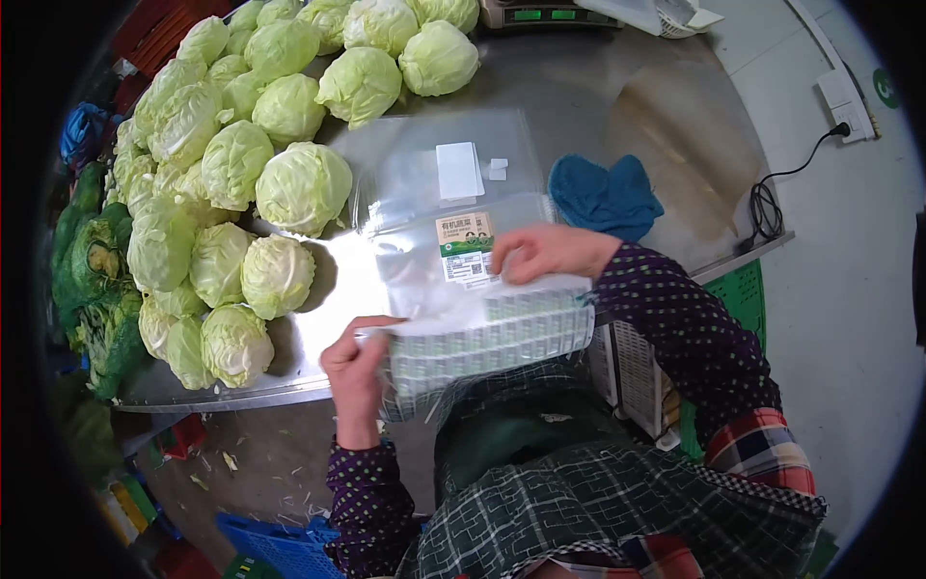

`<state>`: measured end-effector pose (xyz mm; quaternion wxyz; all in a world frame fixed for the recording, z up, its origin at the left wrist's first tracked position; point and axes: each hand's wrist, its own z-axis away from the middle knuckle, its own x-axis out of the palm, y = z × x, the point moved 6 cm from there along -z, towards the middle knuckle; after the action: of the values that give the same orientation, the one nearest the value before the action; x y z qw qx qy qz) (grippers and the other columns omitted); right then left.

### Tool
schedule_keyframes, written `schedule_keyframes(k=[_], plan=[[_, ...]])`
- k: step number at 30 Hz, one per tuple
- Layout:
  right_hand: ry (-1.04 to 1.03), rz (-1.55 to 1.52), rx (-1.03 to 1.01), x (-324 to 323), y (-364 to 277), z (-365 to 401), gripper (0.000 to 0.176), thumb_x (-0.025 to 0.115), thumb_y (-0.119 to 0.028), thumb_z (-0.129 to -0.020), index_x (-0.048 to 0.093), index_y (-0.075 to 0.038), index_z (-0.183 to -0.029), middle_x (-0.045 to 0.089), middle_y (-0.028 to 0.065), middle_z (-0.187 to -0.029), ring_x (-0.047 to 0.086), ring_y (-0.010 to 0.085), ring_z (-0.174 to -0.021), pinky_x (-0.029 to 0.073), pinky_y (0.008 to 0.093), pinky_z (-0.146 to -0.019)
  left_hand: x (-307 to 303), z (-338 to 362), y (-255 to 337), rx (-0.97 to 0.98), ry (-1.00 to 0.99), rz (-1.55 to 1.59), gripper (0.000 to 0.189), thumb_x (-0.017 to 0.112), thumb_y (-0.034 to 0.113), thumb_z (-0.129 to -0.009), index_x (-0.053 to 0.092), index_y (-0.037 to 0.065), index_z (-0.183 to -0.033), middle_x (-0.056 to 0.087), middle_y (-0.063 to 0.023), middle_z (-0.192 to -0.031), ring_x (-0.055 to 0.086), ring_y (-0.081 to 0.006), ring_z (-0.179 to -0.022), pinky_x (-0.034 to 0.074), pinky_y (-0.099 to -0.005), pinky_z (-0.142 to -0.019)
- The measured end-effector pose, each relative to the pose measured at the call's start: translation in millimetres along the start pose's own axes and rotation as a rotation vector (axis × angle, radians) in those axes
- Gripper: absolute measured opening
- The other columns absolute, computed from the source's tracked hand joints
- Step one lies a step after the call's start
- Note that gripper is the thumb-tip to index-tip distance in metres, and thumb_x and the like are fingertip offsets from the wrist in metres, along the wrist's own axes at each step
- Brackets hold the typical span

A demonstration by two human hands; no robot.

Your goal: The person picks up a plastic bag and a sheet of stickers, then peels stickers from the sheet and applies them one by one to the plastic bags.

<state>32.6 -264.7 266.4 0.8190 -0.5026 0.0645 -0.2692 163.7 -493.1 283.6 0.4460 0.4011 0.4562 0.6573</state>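
A sheet of printed labels (492,343) with green and white rows spans the space between my hands at the table's front edge. My left hand (357,367) pinches its left end. Above its right end is my right hand (550,253), fingers curled beside the label (465,241) on the clear plastic bags (405,261); what its fingertips hold is too small to make out. Farther up on the bags lie a white card (458,171) and small white pieces (498,169).
Many cabbages (304,188) are piled on the left of the metal table (579,87). A blue cloth (606,193) lies right of the bags. At the back stands a scale (545,14). A black cable (767,207) hangs at the right edge. Crates stand below.
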Motion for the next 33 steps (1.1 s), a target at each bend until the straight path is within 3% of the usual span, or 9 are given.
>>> schedule_keyframes(k=[1,2,5,8,12,16,21,27,33], plan=[[0.03,-0.135,0.094,-15,10,12,0.026,0.069,-0.004,-0.078,0.059,0.0,-0.103,0.062,0.002,-0.088,0.057,0.006,-0.079,0.045,0.0192,-0.07,-14,-1,-3,0.031,0.048,0.012,0.013,0.059,0.001,-0.084,0.067,-0.005,-0.092,0.069,-0.0068,-0.088,0.06,-0.0099,-0.075,0.047,-0.0227,-0.073],[0.027,-0.124,0.094,-21,14,19,0.026,0.069,-0.004,-0.078,0.059,0.0,-0.103,0.062,0.002,-0.088,0.057,0.006,-0.079,0.045,0.0192,-0.07,-27,-2,-5,0.064,0.099,0.026,0.013,0.059,0.001,-0.084,0.067,-0.004,-0.092,0.068,-0.0067,-0.086,0.06,-0.0098,-0.076,0.047,-0.023,-0.073],[0.174,-0.265,-0.052,-30,26,36,0.031,0.064,0.005,-0.078,0.058,0.003,-0.109,0.065,0.0066,-0.096,0.063,0.0138,-0.091,0.05,0.0261,-0.085,-37,-2,-13,0.083,0.169,0.018,0.017,0.06,0.01,-0.086,0.065,-0.005,-0.092,0.064,-0.0031,-0.083,0.056,-0.0095,-0.073,0.043,-0.0231,-0.07],[0.293,-0.239,-0.058,-26,24,46,0.033,0.065,0.003,-0.08,0.058,0.003,-0.112,0.065,0.009,-0.095,0.063,0.0126,-0.084,0.05,0.0232,-0.079,-36,-3,-7,0.133,0.166,-0.032,0.016,0.061,0.008,-0.085,0.066,-0.005,-0.093,0.065,-0.0037,-0.083,0.056,-0.0095,-0.073,0.043,-0.0231,-0.071],[0.359,-0.218,-0.111,-29,38,51,0.02,0.063,-0.002,-0.085,0.062,0.004,-0.104,0.066,0.0054,-0.096,0.062,0.0097,-0.085,0.049,0.0218,-0.078,-24,-4,-6,0.097,0.099,-0.008,0.015,0.063,0.006,-0.083,0.067,-0.005,-0.093,0.065,-0.0038,-0.082,0.056,-0.0096,-0.074,0.043,-0.0236,-0.072],[0.338,-0.082,0.002,-34,53,54,0.017,0.063,-0.005,-0.087,0.063,0.005,-0.1,0.066,0.0046,-0.094,0.06,0.0083,-0.084,0.049,0.0217,-0.074,-34,-4,-3,0.158,0.247,-0.004,0.013,0.067,0.001,-0.08,0.067,-0.004,-0.092,0.064,-0.0011,-0.079,0.055,-0.0072,-0.069,0.044,-0.0215,-0.067],[0.46,-0.242,-0.206,-13,17,61,0.018,0.059,-0.014,-0.092,0.063,0.003,-0.093,0.063,-0.0016,-0.083,0.054,0.0037,-0.074,0.044,0.0211,-0.066,-31,-4,-3,0.17,0.258,0.003,0.012,0.067,0.0,-0.08,0.067,-0.004,-0.091,0.064,-0.0014,-0.079,0.055,-0.0068,-0.07,0.043,-0.0204,-0.067],[0.325,0.001,-0.125,-26,50,56,0.012,0.063,-0.007,-0.088,0.061,0.001,-0.095,0.063,-0.0002,-0.085,0.055,0.0038,-0.076,0.044,0.0211,-0.068,-38,-1,-2,0.198,0.313,0.061,0.011,0.068,0.0,-0.08,0.067,-0.004,-0.09,0.064,-0.0023,-0.081,0.055,-0.0072,-0.071,0.044,-0.0207,-0.067],[0.329,-0.052,-0.174,-11,23,56,0.013,0.069,-0.009,-0.083,0.062,0.001,-0.089,0.06,-0.0031,-0.078,0.049,0.0026,-0.068,0.04,0.0202,-0.062,-37,7,13,0.242,0.214,-0.069,0.013,0.067,-0.002,-0.077,0.067,-0.004,-0.09,0.064,-0.0028,-0.082,0.054,-0.0067,-0.071,0.043,-0.0204,-0.066]])
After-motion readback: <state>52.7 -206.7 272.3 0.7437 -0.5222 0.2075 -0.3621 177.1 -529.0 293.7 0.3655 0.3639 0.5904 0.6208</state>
